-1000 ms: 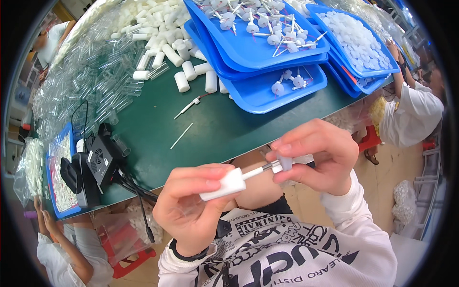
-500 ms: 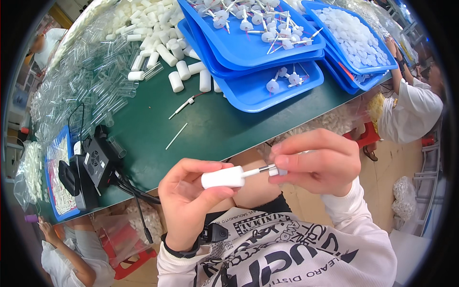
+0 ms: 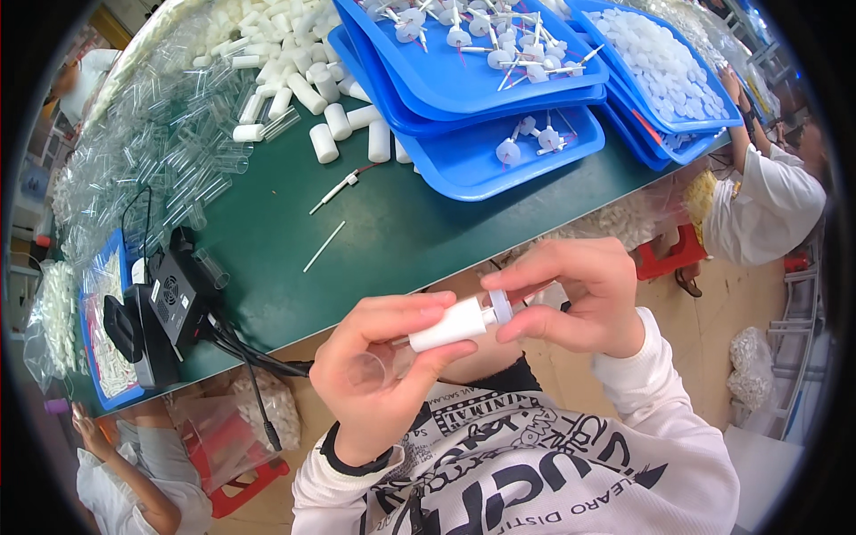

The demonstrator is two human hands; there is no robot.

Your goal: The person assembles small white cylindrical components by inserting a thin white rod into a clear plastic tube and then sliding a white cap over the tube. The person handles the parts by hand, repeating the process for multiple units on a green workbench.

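Over my lap, my left hand is closed around a white foam-like cylinder, pinched between thumb and fingers. A transparent tube is also in that palm, its round end showing below the fingers. My right hand pinches a translucent white round cap by its rim. The cap faces the cylinder's right end, with a short white stem between them; the cylinder hides the rest of that stem. A thin wire or rod and a pale piece behind the cap are partly covered by my right fingers.
On the green table lie a thin white stick and a wired rod. White cylinders and transparent tubes are heaped behind. Blue trays hold capped rods and discs. A black device stands left; other people sit nearby.
The cap has come close to the cylinder, and most of the rod between them has gone out of sight inside it. My left hand has turned, so the transparent tube now shows.
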